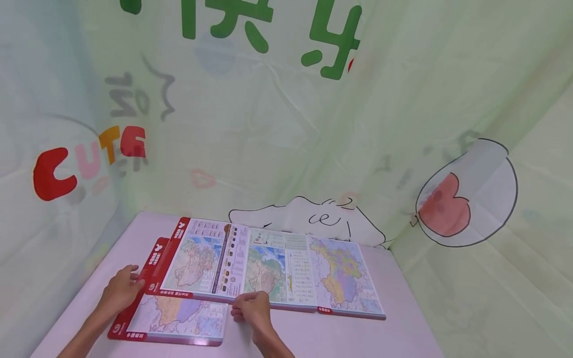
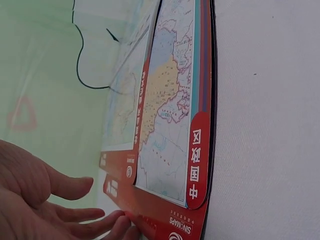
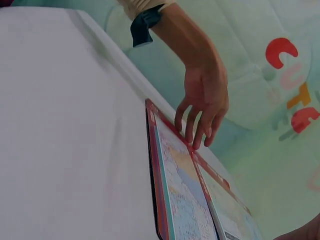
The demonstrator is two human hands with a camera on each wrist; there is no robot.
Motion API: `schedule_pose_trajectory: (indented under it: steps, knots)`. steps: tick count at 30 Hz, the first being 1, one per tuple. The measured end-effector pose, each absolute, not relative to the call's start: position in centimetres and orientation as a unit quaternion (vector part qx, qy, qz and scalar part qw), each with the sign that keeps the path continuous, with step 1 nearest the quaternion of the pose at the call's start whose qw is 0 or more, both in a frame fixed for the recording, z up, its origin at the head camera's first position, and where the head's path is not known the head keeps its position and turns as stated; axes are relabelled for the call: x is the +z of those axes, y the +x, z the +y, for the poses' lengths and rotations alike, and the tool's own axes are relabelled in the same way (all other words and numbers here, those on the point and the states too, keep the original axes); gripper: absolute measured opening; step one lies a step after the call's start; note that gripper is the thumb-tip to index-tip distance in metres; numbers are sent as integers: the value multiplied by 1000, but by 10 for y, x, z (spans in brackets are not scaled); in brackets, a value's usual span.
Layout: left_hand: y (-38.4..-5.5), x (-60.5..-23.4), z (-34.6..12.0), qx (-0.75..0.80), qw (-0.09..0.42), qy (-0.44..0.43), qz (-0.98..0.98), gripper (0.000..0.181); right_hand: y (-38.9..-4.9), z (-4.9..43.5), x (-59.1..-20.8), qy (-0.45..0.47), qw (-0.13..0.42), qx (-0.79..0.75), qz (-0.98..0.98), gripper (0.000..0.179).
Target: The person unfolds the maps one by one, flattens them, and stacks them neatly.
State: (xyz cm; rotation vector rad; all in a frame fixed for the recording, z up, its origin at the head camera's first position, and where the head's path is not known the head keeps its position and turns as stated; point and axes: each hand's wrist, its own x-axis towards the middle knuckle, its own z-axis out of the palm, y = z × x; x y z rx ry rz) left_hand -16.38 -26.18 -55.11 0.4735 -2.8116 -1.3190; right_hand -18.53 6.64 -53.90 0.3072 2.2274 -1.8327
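Two folding map boards with red borders lie on the table. The upper folding map (image 1: 297, 268) is spread out in several panels and overlaps the lower map (image 1: 179, 315). My left hand (image 1: 120, 288) is at the red left border of the maps, fingers loosely extended. In the left wrist view, fingertips of the left hand (image 2: 65, 205) are right at that red border; the right wrist view shows the left hand (image 3: 205, 102) hanging over it. My right hand (image 1: 252, 308) grips the front edge of the upper map with curled fingers, near a fold between panels.
The maps lie on a pale cloth-covered table (image 1: 349, 338). A light green printed curtain (image 1: 268, 129) hangs behind it and along both sides. The spread map's back edge lies close to the curtain. A dark band (image 3: 145, 25) circles the left wrist.
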Motion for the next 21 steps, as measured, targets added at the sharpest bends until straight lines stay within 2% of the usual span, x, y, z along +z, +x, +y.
schedule_pose_trajectory:
  steps: [3, 7, 12, 21]
  knots:
    - [-165, -552, -264, -427, -6, 156, -890, 68, -180, 63, -536, 111, 139, -639, 748, 6]
    - [-166, -554, -268, -440, -16, 166, -882, 69, -175, 62, -529, 132, 165, -641, 738, 16]
    - [-169, -555, -276, -445, -47, 185, -875, 69, -171, 62, -525, 159, 206, -641, 722, 24]
    - [-169, -553, -289, -468, -98, 184, -859, 60, -164, 63, -516, 163, 245, -653, 698, 16]
